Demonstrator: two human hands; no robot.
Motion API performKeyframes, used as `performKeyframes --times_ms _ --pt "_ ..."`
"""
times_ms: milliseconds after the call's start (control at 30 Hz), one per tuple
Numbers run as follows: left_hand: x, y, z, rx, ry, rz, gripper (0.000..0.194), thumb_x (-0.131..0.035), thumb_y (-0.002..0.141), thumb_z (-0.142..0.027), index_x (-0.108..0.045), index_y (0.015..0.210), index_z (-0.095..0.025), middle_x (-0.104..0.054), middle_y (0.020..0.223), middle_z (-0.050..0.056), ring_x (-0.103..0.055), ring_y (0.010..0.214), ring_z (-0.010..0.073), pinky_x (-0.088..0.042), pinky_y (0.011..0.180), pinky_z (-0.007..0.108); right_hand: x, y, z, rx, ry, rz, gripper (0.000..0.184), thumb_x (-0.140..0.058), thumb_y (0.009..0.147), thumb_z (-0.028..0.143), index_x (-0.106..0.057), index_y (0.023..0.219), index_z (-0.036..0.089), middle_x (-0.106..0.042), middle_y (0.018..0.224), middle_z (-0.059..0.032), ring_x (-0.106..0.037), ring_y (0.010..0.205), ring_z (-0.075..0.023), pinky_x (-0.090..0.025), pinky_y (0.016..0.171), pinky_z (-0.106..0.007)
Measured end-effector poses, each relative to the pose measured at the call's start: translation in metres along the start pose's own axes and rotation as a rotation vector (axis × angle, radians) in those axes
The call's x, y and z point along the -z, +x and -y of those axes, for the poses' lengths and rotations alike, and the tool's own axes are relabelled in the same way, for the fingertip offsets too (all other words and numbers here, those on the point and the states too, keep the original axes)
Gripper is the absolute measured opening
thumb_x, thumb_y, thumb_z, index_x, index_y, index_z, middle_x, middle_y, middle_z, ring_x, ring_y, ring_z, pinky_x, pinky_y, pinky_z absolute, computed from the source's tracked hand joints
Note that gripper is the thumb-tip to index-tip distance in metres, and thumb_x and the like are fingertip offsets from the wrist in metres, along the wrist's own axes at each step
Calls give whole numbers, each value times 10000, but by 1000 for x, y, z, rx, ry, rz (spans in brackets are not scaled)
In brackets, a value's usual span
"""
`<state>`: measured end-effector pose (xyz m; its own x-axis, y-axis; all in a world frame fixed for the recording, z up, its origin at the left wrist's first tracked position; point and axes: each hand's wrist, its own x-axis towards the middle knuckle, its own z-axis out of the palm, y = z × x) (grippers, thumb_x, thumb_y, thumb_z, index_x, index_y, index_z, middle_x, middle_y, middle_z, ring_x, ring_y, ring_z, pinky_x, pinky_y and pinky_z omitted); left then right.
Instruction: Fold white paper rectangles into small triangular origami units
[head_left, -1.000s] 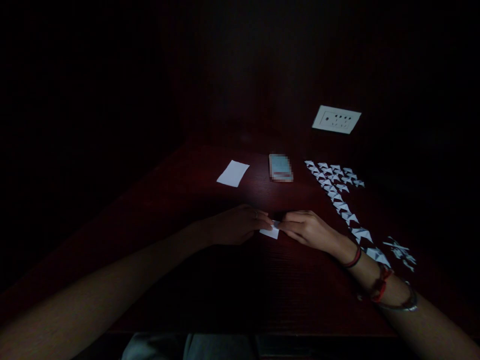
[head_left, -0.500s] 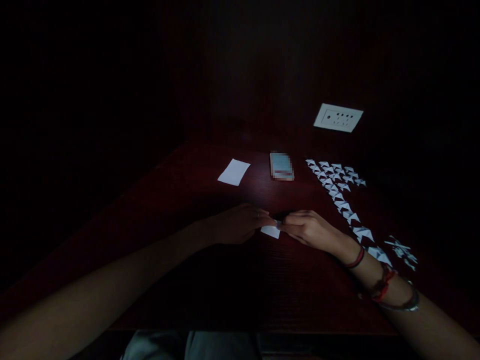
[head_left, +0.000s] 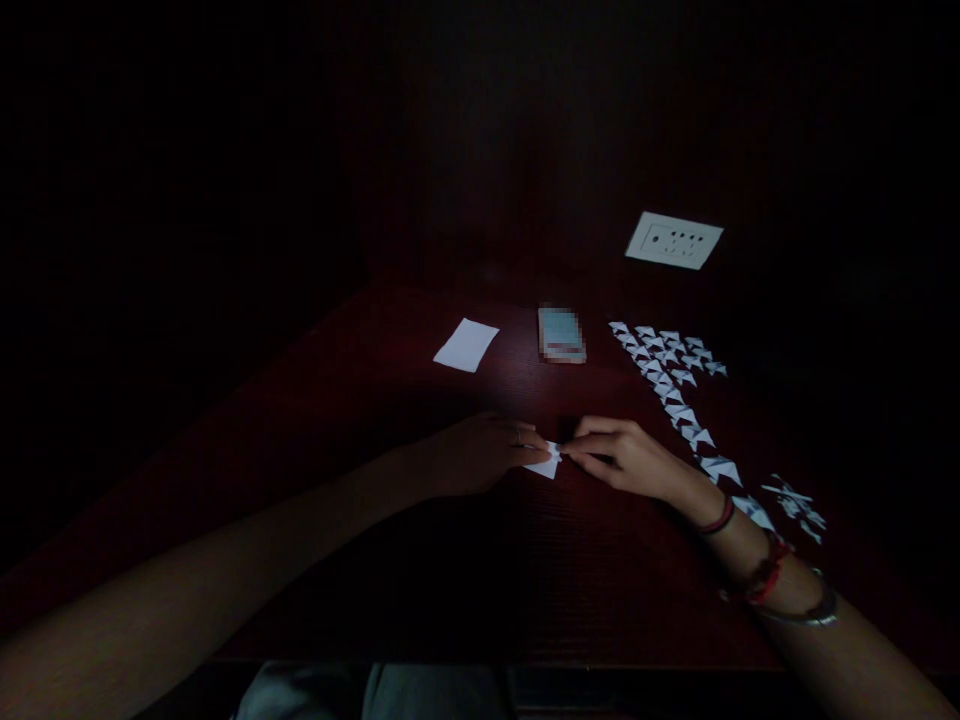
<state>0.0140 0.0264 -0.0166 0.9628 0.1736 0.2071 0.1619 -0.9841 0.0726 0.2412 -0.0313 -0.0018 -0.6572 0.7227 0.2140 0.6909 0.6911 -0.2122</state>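
Observation:
A small folded piece of white paper (head_left: 545,467) lies on the dark red table between my hands. The fingertips of my left hand (head_left: 484,455) press on its upper left part, hiding some of it. My right hand (head_left: 619,455) pinches at its right edge with thumb and forefinger. A few narrow folds seem to show near the fingertips, though the dim light blurs them.
Behind my hands lie a white paper sheet (head_left: 466,345) and a pixelated phone-like object (head_left: 561,335). Rows of folded white paper pieces (head_left: 679,412) run along the right, near paper scraps (head_left: 796,508). A socket panel (head_left: 675,241) is on the wall.
My right fingers have shifted slightly at the paper's right edge, and my left fingers now cover more of its left side. The view has moved a little.

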Motion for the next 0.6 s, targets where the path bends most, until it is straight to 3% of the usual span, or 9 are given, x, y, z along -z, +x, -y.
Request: performKeyframes --times_ms 300,600 --pt "0 1 0 2 -16 0 503 -395 737 -9 -381 1184 -239 -421 1222 -3 -352 1130 146 -281 905 297 1 3 4 43 -22 74 248 -402 809 171 -584 977 190 -525 778 -25 -498 652 -87 -371 606 -203" --pt "-4 -2 4 -13 -37 -20 512 -406 732 -12 -367 1193 -232 -402 1237 7 -333 1148 146 -279 914 302 6 3 11 52 -223 110 216 -400 795 169 -614 827 179 -522 712 -16 -479 603 -92 -345 571 -230"
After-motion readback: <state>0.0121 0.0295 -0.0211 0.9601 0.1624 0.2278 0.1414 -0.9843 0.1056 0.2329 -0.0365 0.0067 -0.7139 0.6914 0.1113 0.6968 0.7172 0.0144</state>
